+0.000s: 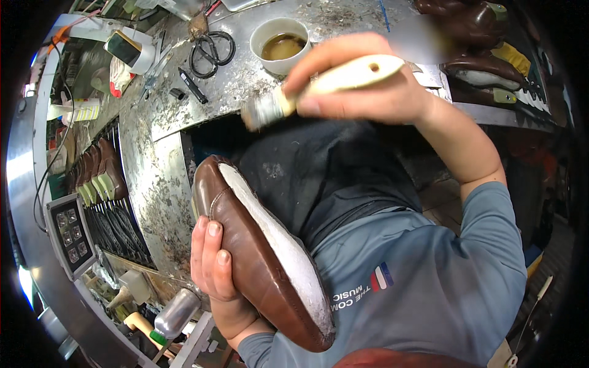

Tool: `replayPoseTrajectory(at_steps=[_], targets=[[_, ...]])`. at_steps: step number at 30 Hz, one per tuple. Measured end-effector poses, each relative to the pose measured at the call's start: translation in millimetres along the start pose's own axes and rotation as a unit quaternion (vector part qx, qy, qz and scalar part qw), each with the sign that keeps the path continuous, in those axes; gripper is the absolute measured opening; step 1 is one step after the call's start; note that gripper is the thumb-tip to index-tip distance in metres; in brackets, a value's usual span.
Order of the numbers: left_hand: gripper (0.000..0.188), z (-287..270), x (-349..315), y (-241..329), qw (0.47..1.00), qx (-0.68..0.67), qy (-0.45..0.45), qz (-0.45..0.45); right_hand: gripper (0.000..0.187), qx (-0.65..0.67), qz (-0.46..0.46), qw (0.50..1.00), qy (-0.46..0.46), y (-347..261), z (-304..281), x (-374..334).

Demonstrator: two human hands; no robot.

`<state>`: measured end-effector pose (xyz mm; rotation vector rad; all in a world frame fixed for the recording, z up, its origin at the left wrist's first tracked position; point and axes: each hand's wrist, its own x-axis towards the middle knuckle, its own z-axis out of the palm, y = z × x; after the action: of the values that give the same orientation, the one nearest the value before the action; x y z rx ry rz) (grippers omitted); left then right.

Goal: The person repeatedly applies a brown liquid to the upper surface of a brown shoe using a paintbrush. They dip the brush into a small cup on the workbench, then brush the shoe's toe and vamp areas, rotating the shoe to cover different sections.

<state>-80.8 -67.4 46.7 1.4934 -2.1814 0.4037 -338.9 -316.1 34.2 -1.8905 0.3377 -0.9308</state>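
Note:
My left hand is wrapped round a brown leather shoe, held tilted over my lap with its pale, whitish underside facing right. In my right hand is a flat brush with a cream handle. Its bristles point left and down, above the near edge of the bench and apart from the shoe. A white cup of yellowish-brown liquid stands on the bench just beyond the brush.
On the stained metal bench lie black-handled scissors and a black marker. More brown shoes sit at the far right, others on a rack at left. A lamp panel and a bottle are at lower left.

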Motion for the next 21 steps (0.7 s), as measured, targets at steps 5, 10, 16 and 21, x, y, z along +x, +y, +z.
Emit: replayPoseTrajectory(at_steps=[5,10,16,21], targets=[[0.072,-20,1,1,0.997,0.005,-0.072,0.019,0.02,0.092,-0.066,0.993,-0.044,-13,36,-12],[0.037,-25,1,10,0.997,-0.019,-0.069,0.011,0.019,0.074,-0.139,0.988,0.003,-13,50,-1],[0.032,-29,1,10,0.997,-0.007,-0.077,0.015,0.015,0.089,-0.106,0.99,-0.024,-19,53,4],[0.033,-20,3,3,0.998,0.005,-0.065,0.013,0.011,0.156,-0.057,0.982,-0.089,-29,49,-1]])
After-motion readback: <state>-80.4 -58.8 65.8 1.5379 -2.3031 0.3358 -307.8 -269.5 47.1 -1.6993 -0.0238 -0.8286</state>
